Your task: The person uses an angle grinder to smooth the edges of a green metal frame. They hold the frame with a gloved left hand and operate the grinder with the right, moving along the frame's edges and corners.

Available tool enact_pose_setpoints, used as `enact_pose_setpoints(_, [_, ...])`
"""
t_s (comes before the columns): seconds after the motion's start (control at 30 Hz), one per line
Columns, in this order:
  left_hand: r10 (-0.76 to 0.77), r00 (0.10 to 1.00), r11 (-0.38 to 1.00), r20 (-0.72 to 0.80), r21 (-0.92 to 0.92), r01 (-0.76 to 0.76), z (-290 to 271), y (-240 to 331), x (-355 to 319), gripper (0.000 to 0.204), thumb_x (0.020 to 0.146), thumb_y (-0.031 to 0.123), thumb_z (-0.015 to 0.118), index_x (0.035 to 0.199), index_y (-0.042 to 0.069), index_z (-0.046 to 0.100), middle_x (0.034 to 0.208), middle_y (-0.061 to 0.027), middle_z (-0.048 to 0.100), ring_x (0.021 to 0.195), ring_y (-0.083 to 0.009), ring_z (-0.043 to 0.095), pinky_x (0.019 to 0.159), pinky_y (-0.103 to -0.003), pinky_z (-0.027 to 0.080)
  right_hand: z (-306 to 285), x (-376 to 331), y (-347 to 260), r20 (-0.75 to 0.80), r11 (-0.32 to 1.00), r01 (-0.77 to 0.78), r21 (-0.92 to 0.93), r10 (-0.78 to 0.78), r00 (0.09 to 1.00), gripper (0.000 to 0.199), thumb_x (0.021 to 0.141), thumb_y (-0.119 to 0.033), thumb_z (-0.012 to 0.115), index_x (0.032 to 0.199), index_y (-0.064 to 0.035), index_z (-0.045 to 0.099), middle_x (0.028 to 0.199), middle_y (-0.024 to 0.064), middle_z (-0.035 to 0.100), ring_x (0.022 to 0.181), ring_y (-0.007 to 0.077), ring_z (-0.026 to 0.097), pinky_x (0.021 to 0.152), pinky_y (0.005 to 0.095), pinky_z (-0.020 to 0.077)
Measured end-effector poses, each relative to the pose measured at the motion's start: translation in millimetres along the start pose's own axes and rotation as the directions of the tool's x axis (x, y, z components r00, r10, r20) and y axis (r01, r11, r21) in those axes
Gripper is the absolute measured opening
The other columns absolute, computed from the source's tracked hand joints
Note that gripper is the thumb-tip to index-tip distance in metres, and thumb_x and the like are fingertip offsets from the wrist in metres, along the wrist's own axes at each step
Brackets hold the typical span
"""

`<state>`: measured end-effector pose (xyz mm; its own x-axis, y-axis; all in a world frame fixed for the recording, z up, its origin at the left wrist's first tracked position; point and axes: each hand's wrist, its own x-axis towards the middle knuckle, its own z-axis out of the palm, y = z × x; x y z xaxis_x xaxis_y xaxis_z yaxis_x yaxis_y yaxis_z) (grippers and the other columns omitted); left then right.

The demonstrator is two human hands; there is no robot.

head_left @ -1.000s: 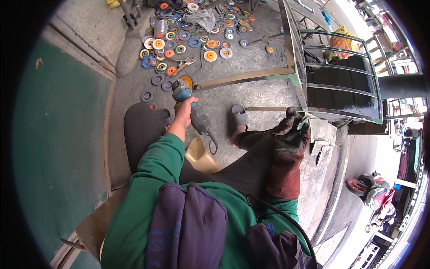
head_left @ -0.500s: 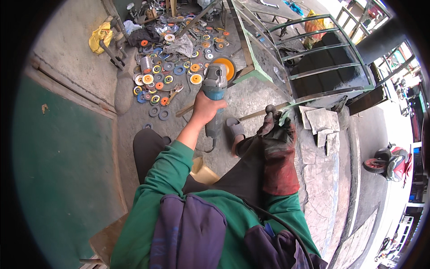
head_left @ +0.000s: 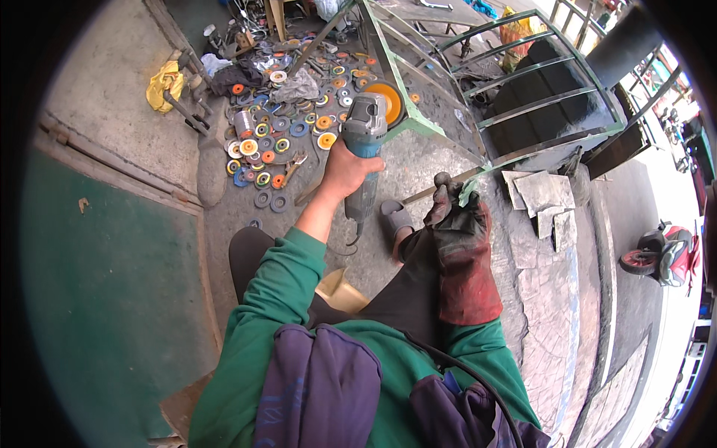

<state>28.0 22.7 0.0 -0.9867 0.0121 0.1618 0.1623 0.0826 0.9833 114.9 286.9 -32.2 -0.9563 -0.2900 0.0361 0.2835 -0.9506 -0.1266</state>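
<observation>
My bare left hand (head_left: 349, 170) is wrapped round the body of a grey-and-teal angle grinder (head_left: 363, 142). The grinder carries an orange-yellow disc (head_left: 392, 104), which sits beside a corner of a pale green metal frame (head_left: 426, 125). On my right hand (head_left: 463, 246) is a worn red-and-black leather work glove, resting over my right thigh with its fingers curled. A pale green bit (head_left: 468, 193) shows between the gloved thumb and fingers, close to the frame's near end. What the glove holds there is too hidden to make out.
Many used grinding discs (head_left: 263, 145) litter the floor ahead. A green panel (head_left: 112, 291) stands left, near a yellow bag (head_left: 164, 86). Flat broken slabs (head_left: 541, 194) lie right of the frame. A yellowish plastic piece (head_left: 342, 291) is between my legs. A red motorcycle (head_left: 665, 254) is parked far right.
The view has shifted slightly. The grinder has tilted and its disc sits a little higher and further right in view, beside the frame corner. My gloved right hand keeps nearly the same pose.
</observation>
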Motion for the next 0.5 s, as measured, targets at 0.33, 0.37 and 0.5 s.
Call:
enact_pose_setpoints(0.33, [-0.111, 0.984, 0.859, -0.138, 0.484, 0.164, -60.0, -26.8, -81.0, 0.068, 0.068, 0.020, 0.086, 0.129, 0.004, 0.059, 0.107, -0.0189, 0.075, 0.102, -0.0368, 0.075, 0.090, -0.044, 0.057, 19.6, -9.9, 22.3, -0.364, 0.987, -0.062, -0.147, 0.004, 0.931, 0.044, 0.094, -0.023, 0.069, 0.127, 0.0054, 0.064, 0.141, 0.0246, 0.064, 0.124, 0.0411, 0.067, 0.099, 0.0525, 0.0611])
enact_pose_setpoints(0.37, [-0.139, 0.984, 0.824, -0.107, 0.539, 0.175, -61.6, -23.9, -91.4, 0.071, 0.068, 0.021, 0.086, 0.131, 0.004, 0.058, 0.109, -0.0208, 0.075, 0.104, -0.0399, 0.074, 0.091, -0.046, 0.057, 18.9, -14.1, 34.0, -0.411, 0.981, -0.127, -0.146, 0.057, 0.910, 0.044, 0.094, -0.023, 0.069, 0.128, 0.0039, 0.064, 0.139, 0.0234, 0.064, 0.125, 0.0408, 0.066, 0.102, 0.0541, 0.0590])
enact_pose_setpoints(0.5, [-0.248, 0.969, 0.620, -0.012, 0.767, 0.168, -50.8, -2.5, -108.9, 0.078, 0.071, 0.024, 0.085, 0.137, 0.002, 0.052, 0.112, -0.0263, 0.075, 0.108, -0.0483, 0.071, 0.094, -0.055, 0.057, 10.5, -34.3, 104.9, -0.499, 0.979, -0.201, -0.030, 0.160, 0.851, 0.041, 0.097, -0.025, 0.069, 0.132, -0.0048, 0.064, 0.130, 0.0166, 0.068, 0.127, 0.0402, 0.062, 0.114, 0.0611, 0.0475])
